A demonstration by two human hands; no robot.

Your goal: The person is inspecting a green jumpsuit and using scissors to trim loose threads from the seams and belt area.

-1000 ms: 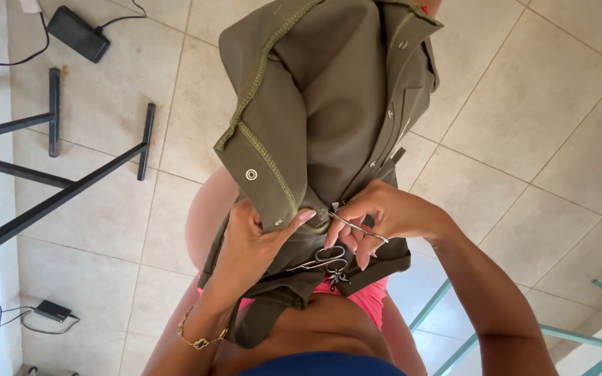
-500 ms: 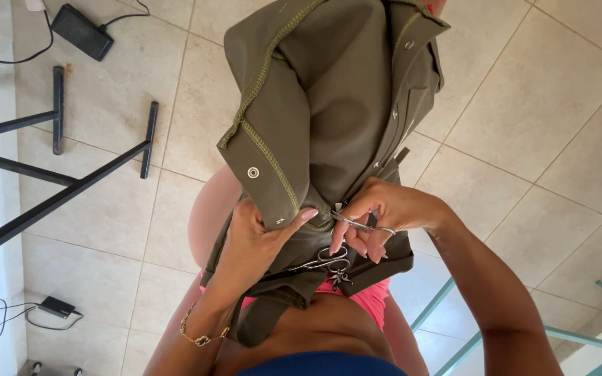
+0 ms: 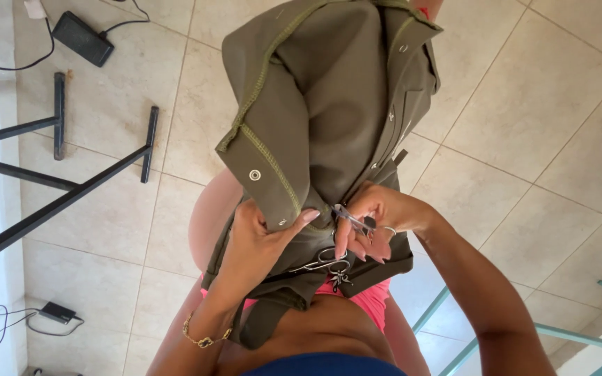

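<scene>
Olive-green jacket [image 3: 343, 104], plain cloth, no print. Seams edged in a brighter yellow-green overlock stitch [image 3: 266, 150] running down its left side. Small round silver snaps [image 3: 254, 175] along the edges.

Small scissors [image 3: 354, 221], silver metal, at the jacket's near edge; a second silver pair [image 3: 323, 262] just below.

Gold chain bracelet [image 3: 200, 339] on the left wrist. Nails on the left hand [image 3: 263, 240] pale pink.

Shorts [image 3: 374, 301] bright coral pink; strip of blue garment [image 3: 325, 365] at the near edge.

Floor [image 3: 545, 139] of beige tiles, faintly mottled, darker grout lines in a diagonal grid. Black metal frame legs [image 3: 64, 198] at left. Black power adapter [image 3: 82, 38] with black cable, far left.
</scene>
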